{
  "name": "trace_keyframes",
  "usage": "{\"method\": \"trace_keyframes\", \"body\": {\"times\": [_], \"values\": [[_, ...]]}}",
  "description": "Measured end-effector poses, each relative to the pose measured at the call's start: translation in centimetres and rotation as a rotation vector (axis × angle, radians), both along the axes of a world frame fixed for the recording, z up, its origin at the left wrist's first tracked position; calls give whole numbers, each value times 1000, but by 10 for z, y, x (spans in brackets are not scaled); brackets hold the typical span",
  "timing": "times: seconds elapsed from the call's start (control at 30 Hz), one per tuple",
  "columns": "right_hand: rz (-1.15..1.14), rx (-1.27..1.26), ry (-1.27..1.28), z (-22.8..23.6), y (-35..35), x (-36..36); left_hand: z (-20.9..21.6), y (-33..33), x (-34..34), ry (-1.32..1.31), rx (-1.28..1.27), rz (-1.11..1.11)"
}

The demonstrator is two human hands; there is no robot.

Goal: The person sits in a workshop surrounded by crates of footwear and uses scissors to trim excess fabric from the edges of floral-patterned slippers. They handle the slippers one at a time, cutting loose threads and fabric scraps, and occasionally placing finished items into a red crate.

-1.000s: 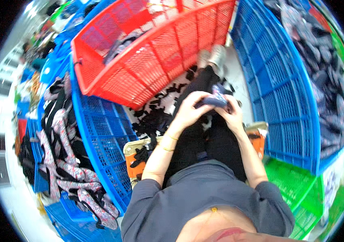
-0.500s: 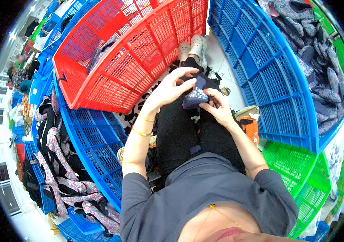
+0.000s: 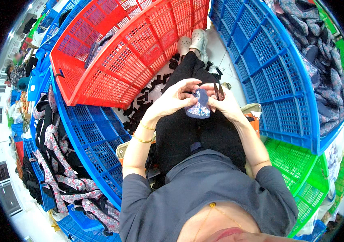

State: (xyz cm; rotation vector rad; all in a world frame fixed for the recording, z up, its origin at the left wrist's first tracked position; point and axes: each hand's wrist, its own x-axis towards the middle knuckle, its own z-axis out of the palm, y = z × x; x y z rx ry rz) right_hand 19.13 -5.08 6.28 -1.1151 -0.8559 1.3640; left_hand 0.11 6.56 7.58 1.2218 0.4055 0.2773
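Observation:
Above my lap, both hands pinch a small fabric shoe [image 3: 198, 112] with a blue and white floral pattern and dark blue trim. My left hand [image 3: 179, 97] grips its left side, thumb and fingers closed on it. From the other side my right hand [image 3: 224, 103] holds the shoe's edge, fingers bent round it. A thin dark loop [image 3: 219, 91] shows at my right fingers; whether it is a strap or a tool I cannot tell. Much of the shoe's far end is hidden by my fingers.
A red crate [image 3: 119, 76] leans ahead on the left, with blue crates at left [image 3: 95, 141] and right [image 3: 260, 64]. Pink floral shoes [image 3: 69, 183] lie left, dark floral ones [image 3: 325, 92] right. Black scraps [image 3: 149, 90] litter the floor. Green crates [image 3: 291, 163] stand near right.
The shoe has turned, so more of its floral side shows, and it sits slightly lower. My hands have drawn closer together, and a dark loop now shows at my right fingers.

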Motion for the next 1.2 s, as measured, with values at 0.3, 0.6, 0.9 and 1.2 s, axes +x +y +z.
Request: {"method": "trace_keyframes", "body": {"times": [0.3, 0.6, 0.9, 1.2], "values": [[-154, 105, -110, -15, -7, -3, -4, -12, -5, 65, 209, -67], [-138, 160, -478, 27, -3, 1, 27, 5, 23, 20, 436, -163], [-185, 72, -122, 46, 16, 32, 27, 16, 31, 62, 1095, 78], [-52, 196, -725, -5, 7, 37, 29, 41, 32, 108, 872, 171]]}}
